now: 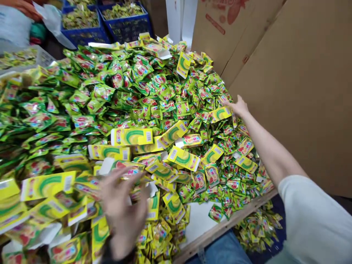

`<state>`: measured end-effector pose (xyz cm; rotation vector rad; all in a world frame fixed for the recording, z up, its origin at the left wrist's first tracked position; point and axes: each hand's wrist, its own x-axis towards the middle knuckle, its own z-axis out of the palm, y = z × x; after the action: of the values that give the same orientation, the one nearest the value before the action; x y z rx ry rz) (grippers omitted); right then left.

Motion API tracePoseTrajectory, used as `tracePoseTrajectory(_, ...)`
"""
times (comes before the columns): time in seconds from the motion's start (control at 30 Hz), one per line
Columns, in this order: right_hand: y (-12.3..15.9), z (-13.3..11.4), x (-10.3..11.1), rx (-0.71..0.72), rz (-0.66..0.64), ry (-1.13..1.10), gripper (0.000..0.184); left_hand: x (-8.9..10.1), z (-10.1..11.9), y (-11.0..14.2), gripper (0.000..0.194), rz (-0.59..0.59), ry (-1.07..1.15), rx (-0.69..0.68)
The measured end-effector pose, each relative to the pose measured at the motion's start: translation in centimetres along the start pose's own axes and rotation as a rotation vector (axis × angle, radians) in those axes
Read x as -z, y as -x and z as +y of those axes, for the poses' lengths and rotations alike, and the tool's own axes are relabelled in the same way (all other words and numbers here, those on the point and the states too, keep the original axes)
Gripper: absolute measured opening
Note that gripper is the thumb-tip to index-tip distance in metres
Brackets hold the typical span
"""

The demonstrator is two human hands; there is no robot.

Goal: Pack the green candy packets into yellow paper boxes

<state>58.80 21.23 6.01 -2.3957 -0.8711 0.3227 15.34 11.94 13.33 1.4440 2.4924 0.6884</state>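
The small packets are shiny plastic, the flat boxes are smooth card, the board edge is rough wood.

Wooden-edged table, heaped green-yellow sachets, flat yellow cartons

My left hand was blurred by motion, so I couldn't tell exactly how my fingers stood or whether they held anything. The print on the small green-and-yellow foil sachets was too tiny to read, and the heap hid whatever lay beneath it. The top edge cut off the blue plastic lattice crates.
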Motion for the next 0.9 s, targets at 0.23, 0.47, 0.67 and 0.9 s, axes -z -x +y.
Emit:
tracePoseTrajectory(0.23, 2.0, 2.1, -2.6, 0.008, -0.002, 0.122, 0.034, -9.3, 5.7, 6.0, 0.059, -0.547, -0.215, -1.407)
tracePoseTrajectory(0.47, 11.2, 1.2, -3.2, 0.542, -0.100, -0.004, 0.052, -7.7, 0.3, 0.9, 0.045, -0.448, -0.283, -1.279)
tracePoseTrajectory(0.67, 22.5, -5.7, -6.8, 0.662, -0.276, -0.168, 0.064, -2.8, -7.3, -2.6, 0.039, -0.273, -0.231, -1.223)
tracePoseTrajectory(0.9, 32.3, -15.7, -10.3, 0.739, -0.432, -0.063, 0.074, 1.3, -13.5, -7.3, 0.038, -0.153, -0.104, -1.117)
